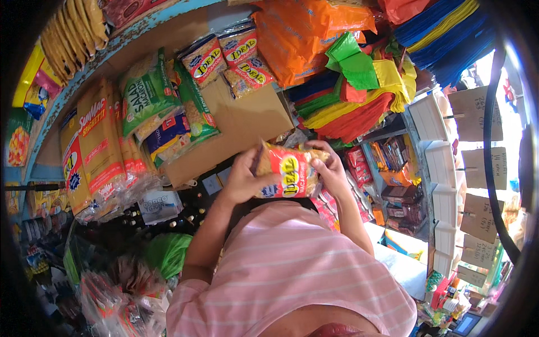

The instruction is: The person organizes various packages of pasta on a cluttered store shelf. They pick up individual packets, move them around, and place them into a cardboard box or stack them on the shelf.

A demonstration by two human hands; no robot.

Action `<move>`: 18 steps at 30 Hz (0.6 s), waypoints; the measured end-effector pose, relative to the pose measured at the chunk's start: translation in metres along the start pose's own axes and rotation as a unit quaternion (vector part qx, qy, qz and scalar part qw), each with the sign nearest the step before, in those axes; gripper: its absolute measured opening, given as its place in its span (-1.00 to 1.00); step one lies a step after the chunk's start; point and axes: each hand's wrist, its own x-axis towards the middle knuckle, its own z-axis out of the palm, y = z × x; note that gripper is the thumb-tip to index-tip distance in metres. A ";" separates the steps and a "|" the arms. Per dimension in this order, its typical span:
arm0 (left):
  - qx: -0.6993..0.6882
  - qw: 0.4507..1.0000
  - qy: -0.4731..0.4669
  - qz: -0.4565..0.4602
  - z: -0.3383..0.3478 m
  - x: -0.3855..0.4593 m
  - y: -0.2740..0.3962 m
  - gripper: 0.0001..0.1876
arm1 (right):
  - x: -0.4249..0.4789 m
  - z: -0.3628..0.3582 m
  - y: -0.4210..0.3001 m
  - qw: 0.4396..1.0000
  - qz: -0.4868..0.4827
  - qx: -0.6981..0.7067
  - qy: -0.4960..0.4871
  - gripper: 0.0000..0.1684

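Note:
A clear packet of Ideal macaroni (pixel 290 172) is held between my two hands in front of my chest, its red and yellow label facing up. My left hand (pixel 248 179) grips one end, thumb across the front. At the other end, my right hand (pixel 326 166) has its thumb on the plastic and its fingers behind. Beyond my hands is a cardboard surface (pixel 248 116). Similar macaroni packets (pixel 246 76) lie on its far part. Left of them are green salad macaroni bags (pixel 147 94), a dark blue pasta packet (pixel 168 130) and long SunMac spaghetti packs (pixel 99 139).
Orange plastic bags (pixel 303 38) and stacked coloured plastic bags (pixel 353 109) are at the upper right. A shelf of small packets (pixel 396 164) stands to the right, beside white bins (pixel 440 164) and handwritten cardboard signs (pixel 482 215). Dark bottles (pixel 139 219) stand low on the left.

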 end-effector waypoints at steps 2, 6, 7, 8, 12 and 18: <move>-0.060 0.995 0.019 -0.075 -0.020 0.009 -0.010 -0.50 | 0.014 0.011 0.005 0.992 -0.022 -0.122 0.022 -0.69; 0.080 0.963 0.239 0.096 -0.017 0.015 -0.056 -0.53 | 0.052 0.008 0.033 0.968 -0.125 -0.215 0.027 -0.52; 0.110 0.951 0.266 0.109 -0.014 0.017 -0.046 -0.59 | 0.056 0.002 0.035 0.987 -0.075 -0.140 0.013 -0.45; 0.097 0.952 0.275 0.092 -0.020 0.019 -0.045 -0.60 | 0.061 -0.001 0.036 0.998 -0.027 -0.061 -0.007 -0.37; 0.039 0.948 0.310 0.064 -0.038 0.047 -0.040 -0.56 | 0.057 -0.029 0.036 0.992 0.059 -0.110 -0.011 -0.38; 0.438 0.817 0.372 0.044 -0.059 0.110 -0.080 -0.25 | 0.022 -0.057 0.085 0.978 0.089 -0.187 -0.014 -0.48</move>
